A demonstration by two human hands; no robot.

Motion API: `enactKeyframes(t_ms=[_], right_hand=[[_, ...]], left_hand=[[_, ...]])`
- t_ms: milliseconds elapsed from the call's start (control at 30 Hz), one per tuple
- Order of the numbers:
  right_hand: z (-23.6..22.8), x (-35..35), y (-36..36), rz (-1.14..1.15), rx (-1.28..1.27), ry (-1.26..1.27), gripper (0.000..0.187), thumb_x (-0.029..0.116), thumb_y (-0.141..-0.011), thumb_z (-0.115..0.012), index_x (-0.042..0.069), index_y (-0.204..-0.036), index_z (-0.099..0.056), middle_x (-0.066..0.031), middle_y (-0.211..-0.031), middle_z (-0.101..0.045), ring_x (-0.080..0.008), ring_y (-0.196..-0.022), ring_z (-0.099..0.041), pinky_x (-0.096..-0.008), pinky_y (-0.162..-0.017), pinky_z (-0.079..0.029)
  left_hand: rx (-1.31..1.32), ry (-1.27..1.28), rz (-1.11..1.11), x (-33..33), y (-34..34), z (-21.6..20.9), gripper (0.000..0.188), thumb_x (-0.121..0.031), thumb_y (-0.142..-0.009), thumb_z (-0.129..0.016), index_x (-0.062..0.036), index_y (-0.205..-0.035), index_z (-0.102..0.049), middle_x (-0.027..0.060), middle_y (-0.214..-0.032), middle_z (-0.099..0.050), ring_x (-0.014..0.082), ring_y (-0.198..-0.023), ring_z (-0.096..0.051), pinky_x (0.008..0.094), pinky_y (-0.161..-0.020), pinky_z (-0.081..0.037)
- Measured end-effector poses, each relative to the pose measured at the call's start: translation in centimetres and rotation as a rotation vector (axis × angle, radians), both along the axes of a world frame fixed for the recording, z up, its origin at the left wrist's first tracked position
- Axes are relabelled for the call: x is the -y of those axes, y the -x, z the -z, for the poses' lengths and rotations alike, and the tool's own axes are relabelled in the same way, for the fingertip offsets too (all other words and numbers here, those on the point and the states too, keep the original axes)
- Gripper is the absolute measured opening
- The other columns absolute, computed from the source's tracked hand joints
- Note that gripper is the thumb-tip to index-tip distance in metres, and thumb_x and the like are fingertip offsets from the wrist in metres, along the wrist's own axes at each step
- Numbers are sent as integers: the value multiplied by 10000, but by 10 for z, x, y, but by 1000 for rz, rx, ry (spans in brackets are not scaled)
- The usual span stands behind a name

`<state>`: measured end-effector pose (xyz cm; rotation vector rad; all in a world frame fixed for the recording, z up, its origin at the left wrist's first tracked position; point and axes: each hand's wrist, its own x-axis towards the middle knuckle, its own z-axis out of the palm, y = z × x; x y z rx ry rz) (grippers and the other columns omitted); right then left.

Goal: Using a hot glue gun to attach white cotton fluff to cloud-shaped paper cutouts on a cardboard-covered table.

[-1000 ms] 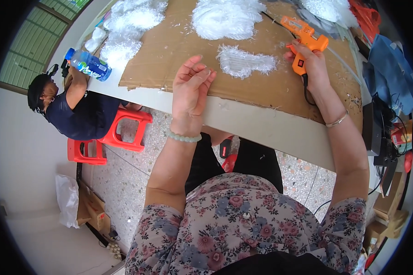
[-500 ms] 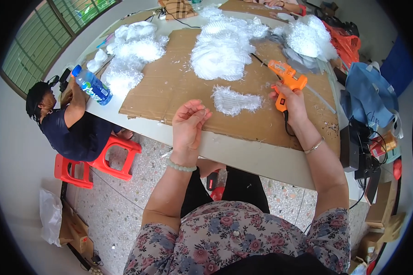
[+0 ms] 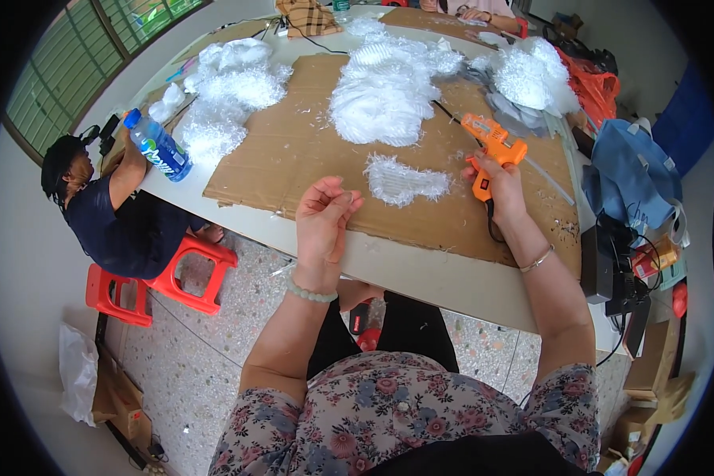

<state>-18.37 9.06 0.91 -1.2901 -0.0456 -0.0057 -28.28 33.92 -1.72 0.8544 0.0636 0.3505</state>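
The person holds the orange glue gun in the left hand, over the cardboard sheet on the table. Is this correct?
Not quite. The head view shows the orange glue gun in the right hand, not the left; it is over the cardboard sheet on the table.

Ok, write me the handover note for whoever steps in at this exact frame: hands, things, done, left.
Right hand: grips the orange glue gun, nozzle up and away over the cardboard sheet.
Left hand: loosely curled, holds nothing visible, near the table edge.
Small white fibre piece lies on the cardboard between the hands; bigger white fibre piles sit further back.
Done: cannot tell whether any glue has been applied.
Left: gun is not yet on the small piece.
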Motion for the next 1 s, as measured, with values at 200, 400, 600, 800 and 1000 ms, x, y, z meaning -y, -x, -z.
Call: enactKeyframes(t_ms=[200,400,600,800,1000], right_hand=[[-1,0,1,-3,-16,15,142,104,-856,-540,13,-964,-525,-83,-843,-604,-138,-648,-579,-262,-618,-478],[0,0,1,-1,-15,12,130,95,-856,-536,14,-956,-526,-85,-841,-603,-141,-650,-580,-264,-626,-481],[2,1,-1,4,-3,-9,137,109,-844,-565,24,-948,-538,-74,-824,-607,-135,-632,-583,-246,-576,-466],[1,1,1,1,-15,-6,141,105,-839,-569,22,-948,-537,-74,-827,-604,-134,-633,-583,-247,-571,-461],[1,1,1,-5,2,33,147,121,-855,-543,20,-963,-540,-78,-848,-613,-129,-649,-581,-255,-615,-474]], left_hand=[[-7,-33,66,1,5,-1,145,33,-824,-564,-26,-955,-578,50,-816,-608,181,-715,-629,267,-655,-550],[21,-41,68,0,8,-1,108,24,-814,-582,-26,-908,-600,65,-765,-612,162,-613,-617,261,-565,-537],[24,-59,82,0,9,-1,122,24,-776,-629,-13,-889,-601,73,-735,-615,138,-541,-578,253,-502,-492],[56,-98,141,-2,9,2,75,7,-791,-620,-6,-864,-608,63,-726,-601,127,-517,-549,247,-488,-478],[19,-94,120,-2,8,3,72,-10,-810,-608,-8,-881,-598,52,-727,-596,126,-547,-562,246,-511,-489]])
